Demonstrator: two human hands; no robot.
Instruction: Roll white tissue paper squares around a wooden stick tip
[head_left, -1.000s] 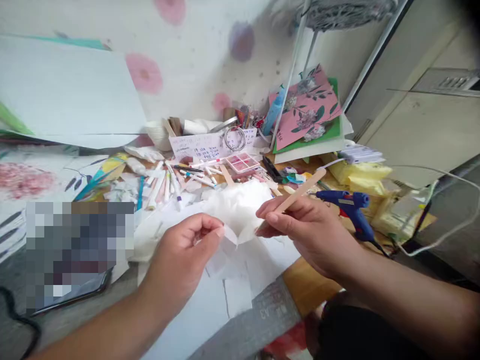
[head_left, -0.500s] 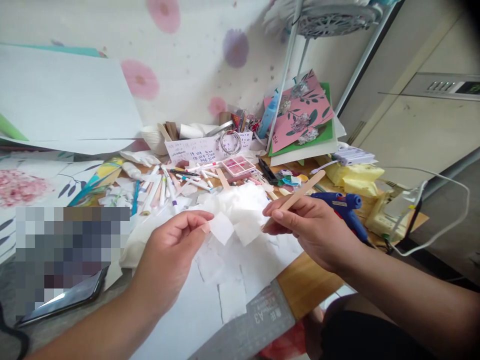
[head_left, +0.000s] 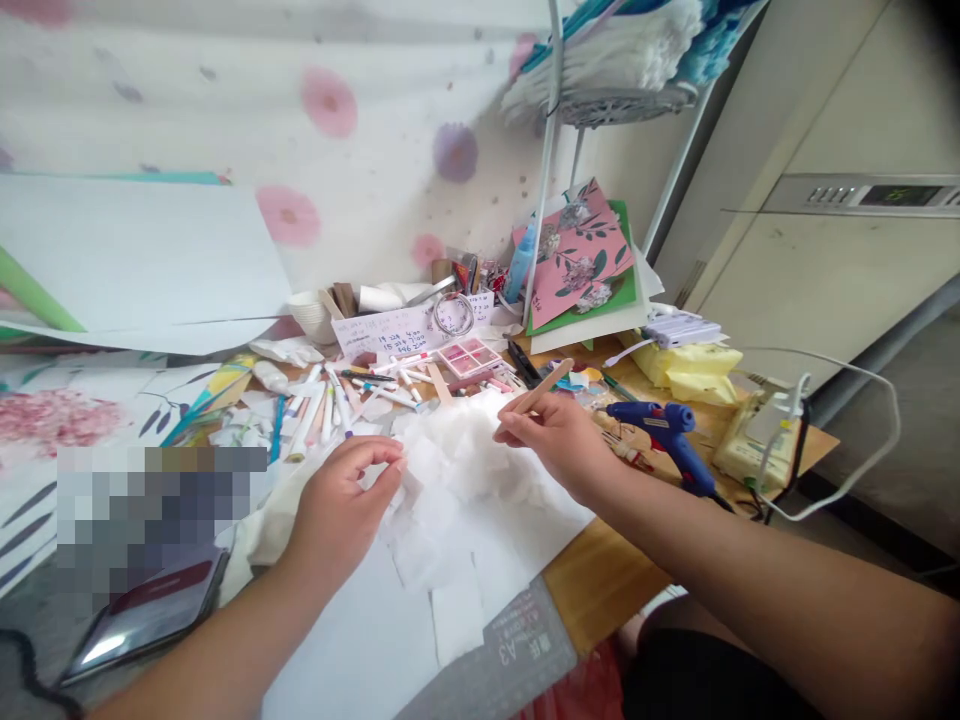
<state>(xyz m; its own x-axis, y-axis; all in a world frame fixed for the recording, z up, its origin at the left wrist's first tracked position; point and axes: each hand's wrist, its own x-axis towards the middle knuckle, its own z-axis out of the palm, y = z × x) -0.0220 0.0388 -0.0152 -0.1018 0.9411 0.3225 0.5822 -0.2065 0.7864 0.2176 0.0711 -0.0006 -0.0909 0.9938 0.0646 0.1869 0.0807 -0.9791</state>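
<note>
In the head view, we have our right hand (head_left: 562,440) closed around a wooden craft stick (head_left: 547,385), tilted up over the heap of thin white tissue (head_left: 465,455). Our left hand (head_left: 334,510) makes a narrow pinch beside the heap; we cannot tell whether a piece is caught in it. The step looks like sorting or lifting single pieces, and the next move calls for a light touch, since such thin stuff would likely slide or tear.

The heap lies on a white paper sheet (head_left: 330,650), which overlaps a grey cutting mat (head_left: 517,640). Markers (head_left: 322,405) and a pink palette (head_left: 469,357) crowd its far side; a blue glue gun (head_left: 660,425) borders our right. We have more room towards us, up to the wooden table's (head_left: 600,580) near edge.
</note>
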